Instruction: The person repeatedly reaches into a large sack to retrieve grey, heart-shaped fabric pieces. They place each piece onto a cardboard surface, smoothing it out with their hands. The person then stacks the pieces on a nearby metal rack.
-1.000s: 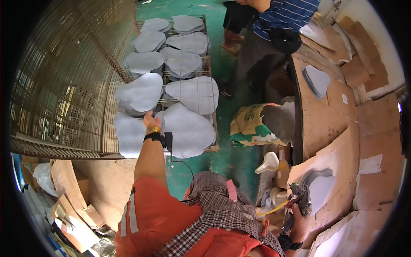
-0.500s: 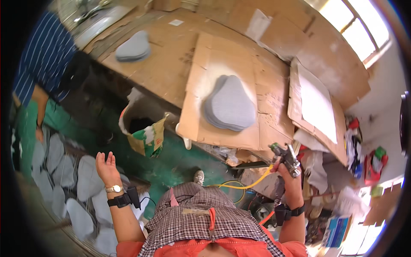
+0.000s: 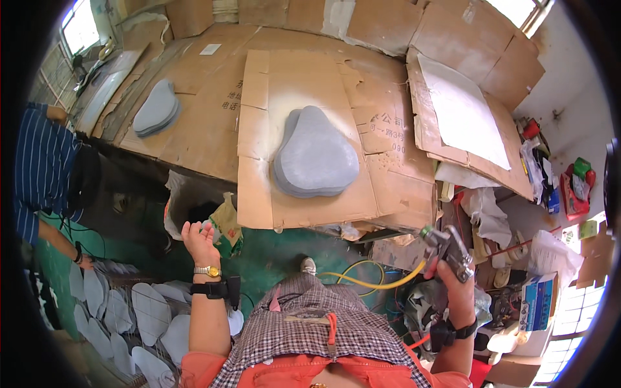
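Observation:
My right hand (image 3: 446, 275) is closed around a metal spray gun (image 3: 447, 252), off the right front corner of the table. A yellow air hose (image 3: 394, 283) runs from the gun down toward my apron. My left hand (image 3: 200, 242) holds nothing; its fingers are loosely curled and apart, palm up, beside an open sack (image 3: 228, 223). Beyond both hands, a stack of grey, rounded-triangular foam pads (image 3: 317, 155) lies on a cardboard sheet (image 3: 259, 194). Pale overspray marks the cardboard around the stack. Neither hand touches the pads.
A smaller grey pad stack (image 3: 156, 107) rests farther left on the table. At lower left, many grey pads (image 3: 152, 313) stand on a wire rack, near a co-worker's hand (image 3: 84, 262). A white-faced board (image 3: 462, 110) leans at right. A blue-and-white box (image 3: 538, 302) sits lower right.
The view has swung, so the table and pads appear farther left. My left hand appears closer to the sack. My right hand still grips the spray gun, now slightly lower and farther right.

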{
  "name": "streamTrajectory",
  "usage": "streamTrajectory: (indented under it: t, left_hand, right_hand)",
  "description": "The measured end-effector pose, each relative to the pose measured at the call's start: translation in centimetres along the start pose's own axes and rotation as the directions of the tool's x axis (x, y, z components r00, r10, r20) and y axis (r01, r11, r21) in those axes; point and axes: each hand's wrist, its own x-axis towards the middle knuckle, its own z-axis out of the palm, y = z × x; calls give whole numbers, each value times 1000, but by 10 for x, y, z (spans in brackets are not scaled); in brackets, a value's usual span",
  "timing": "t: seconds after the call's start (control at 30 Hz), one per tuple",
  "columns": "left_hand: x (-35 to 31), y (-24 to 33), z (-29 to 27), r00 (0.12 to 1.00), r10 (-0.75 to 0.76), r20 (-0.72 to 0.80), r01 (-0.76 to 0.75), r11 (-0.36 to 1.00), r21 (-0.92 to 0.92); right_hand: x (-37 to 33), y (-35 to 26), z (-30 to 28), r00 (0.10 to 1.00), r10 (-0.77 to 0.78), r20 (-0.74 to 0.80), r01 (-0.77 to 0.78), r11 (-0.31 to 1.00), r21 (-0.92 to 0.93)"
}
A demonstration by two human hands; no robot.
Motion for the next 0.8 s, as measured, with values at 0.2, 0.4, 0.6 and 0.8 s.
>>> streamTrajectory:
  t: [0.2,0.4,0.6,0.8]
  left_hand:
    - [8,-10,17,1000,-9,17,7,997,75]
    - [11,-18,30,999,-10,38,5,994,111]
    - [13,-26,36,999,-19,33,14,988,153]
    - [16,-38,53,999,-21,42,12,979,205]
  right_hand:
    - [2,4,14,977,28,212,-64,984,167]
    - [39,-6,37,997,-81,5,79,985,154]
    - [40,-6,16,989,-52,-140,58,997,40]
    - [15,15,-19,998,31,-46,-28,997,73]
